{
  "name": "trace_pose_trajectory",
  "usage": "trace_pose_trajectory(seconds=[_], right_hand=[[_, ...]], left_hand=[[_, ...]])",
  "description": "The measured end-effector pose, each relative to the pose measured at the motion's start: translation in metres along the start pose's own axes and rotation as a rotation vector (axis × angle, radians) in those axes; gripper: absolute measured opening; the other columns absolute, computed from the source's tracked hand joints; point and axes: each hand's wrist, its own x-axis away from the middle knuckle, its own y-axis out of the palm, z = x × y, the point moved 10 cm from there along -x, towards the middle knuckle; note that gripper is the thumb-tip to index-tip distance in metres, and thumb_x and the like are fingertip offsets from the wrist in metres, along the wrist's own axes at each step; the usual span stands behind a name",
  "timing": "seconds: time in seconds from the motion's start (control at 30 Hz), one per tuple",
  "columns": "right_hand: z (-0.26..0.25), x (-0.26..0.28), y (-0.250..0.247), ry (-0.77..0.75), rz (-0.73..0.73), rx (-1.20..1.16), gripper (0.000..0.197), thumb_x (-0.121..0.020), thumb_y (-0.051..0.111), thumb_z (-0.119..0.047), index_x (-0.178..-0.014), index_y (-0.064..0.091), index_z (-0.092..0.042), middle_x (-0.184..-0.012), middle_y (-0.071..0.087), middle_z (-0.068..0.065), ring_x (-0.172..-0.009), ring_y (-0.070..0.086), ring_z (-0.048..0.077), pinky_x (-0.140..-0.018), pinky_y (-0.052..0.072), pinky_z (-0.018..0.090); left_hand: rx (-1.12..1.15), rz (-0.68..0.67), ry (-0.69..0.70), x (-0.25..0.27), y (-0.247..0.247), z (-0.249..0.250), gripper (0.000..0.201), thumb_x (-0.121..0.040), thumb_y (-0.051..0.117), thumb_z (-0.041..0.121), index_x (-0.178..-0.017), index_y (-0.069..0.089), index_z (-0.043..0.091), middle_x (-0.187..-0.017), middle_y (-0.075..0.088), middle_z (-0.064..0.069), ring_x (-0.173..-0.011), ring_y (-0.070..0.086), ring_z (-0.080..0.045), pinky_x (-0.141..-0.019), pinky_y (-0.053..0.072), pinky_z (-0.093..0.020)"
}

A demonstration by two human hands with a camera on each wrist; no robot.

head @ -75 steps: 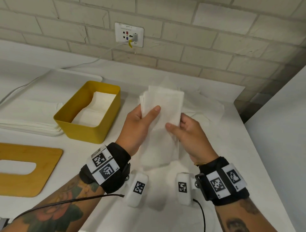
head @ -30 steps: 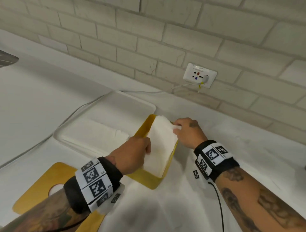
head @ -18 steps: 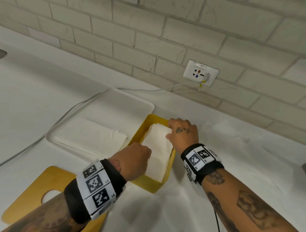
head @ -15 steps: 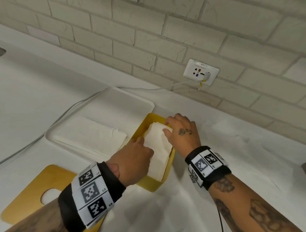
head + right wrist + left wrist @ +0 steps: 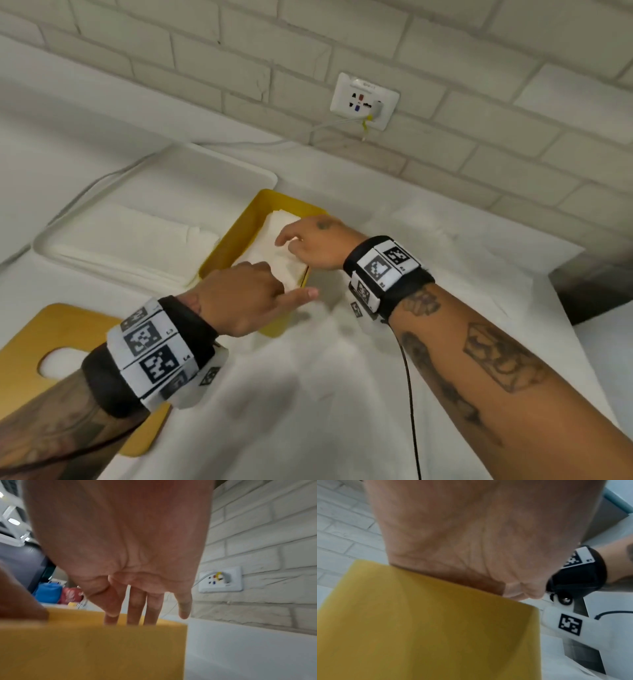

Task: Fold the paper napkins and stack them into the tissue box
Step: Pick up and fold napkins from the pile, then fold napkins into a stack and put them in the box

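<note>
The yellow tissue box stands open on the white table, with folded white napkins lying flat inside. My left hand is at the box's near end. Its thumb points right over the rim, and its fingers reach down into the box, hidden. In the left wrist view my left hand shows only the palm above the box wall. My right hand hovers over the napkins, fingers straight and spread, holding nothing. In the right wrist view my right hand points its fingers past the box rim.
A white tray left of the box holds a stack of unfolded napkins. The wooden lid with its slot lies at the near left. A wall outlet with a cable sits behind. Wrinkled white sheets cover the table to the right.
The folded napkin went from both hands down into the yellow box. My right hand has let go and lifted with its fingers spread. My left hand has slid towards the near rim.
</note>
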Motion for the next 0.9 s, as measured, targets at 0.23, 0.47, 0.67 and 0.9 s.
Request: trace_pose_trajectory(seconds=[0.23, 0.47, 0.67, 0.9], right_hand=[[0.094, 0.121, -0.033, 0.167, 0.344, -0.429, 0.025, -0.095, 0.058, -0.017, -0.112, 0.074, -0.026, -0.113, 0.070, -0.009, -0.104, 0.065, 0.008, -0.087, 0.045, 0.016], [0.163, 0.213, 0.065, 0.441, 0.170, -0.493, 0.012, -0.095, 0.063, -0.020, -0.097, 0.074, -0.017, -0.092, 0.073, -0.006, -0.076, 0.071, 0.005, -0.066, 0.048, 0.011], [0.209, 0.264, 0.105, 0.732, 0.308, -0.550, 0.017, -0.090, 0.066, -0.030, -0.103, 0.069, -0.019, -0.108, 0.067, -0.001, -0.102, 0.063, 0.016, -0.086, 0.050, 0.030], [0.214, 0.312, 0.144, 0.867, 0.406, -0.995, 0.040, -0.076, 0.086, -0.040, -0.103, 0.066, -0.017, -0.087, 0.076, 0.003, -0.078, 0.074, 0.014, -0.060, 0.056, 0.026]], left_hand=[[0.348, 0.609, 0.426, 0.058, -0.050, 0.079, 0.034, -0.095, 0.058, 0.051, -0.096, 0.077, 0.023, -0.092, 0.070, 0.011, -0.083, 0.060, -0.003, -0.071, 0.041, -0.005], [0.261, 0.125, 0.148, 0.015, 0.047, 0.123, 0.036, -0.096, 0.066, 0.045, -0.123, 0.068, 0.022, -0.112, 0.070, 0.005, -0.100, 0.064, -0.008, -0.086, 0.050, -0.023], [0.334, 0.002, -0.102, -0.016, 0.077, 0.116, 0.069, -0.089, 0.073, 0.049, -0.146, 0.046, 0.019, -0.134, 0.059, -0.006, -0.118, 0.058, -0.023, -0.092, 0.046, -0.028], [0.548, 0.025, -0.226, -0.029, 0.088, 0.110, 0.077, -0.081, 0.086, 0.029, -0.145, 0.044, 0.021, -0.113, 0.056, -0.003, -0.101, 0.057, -0.022, -0.084, 0.046, -0.028]])
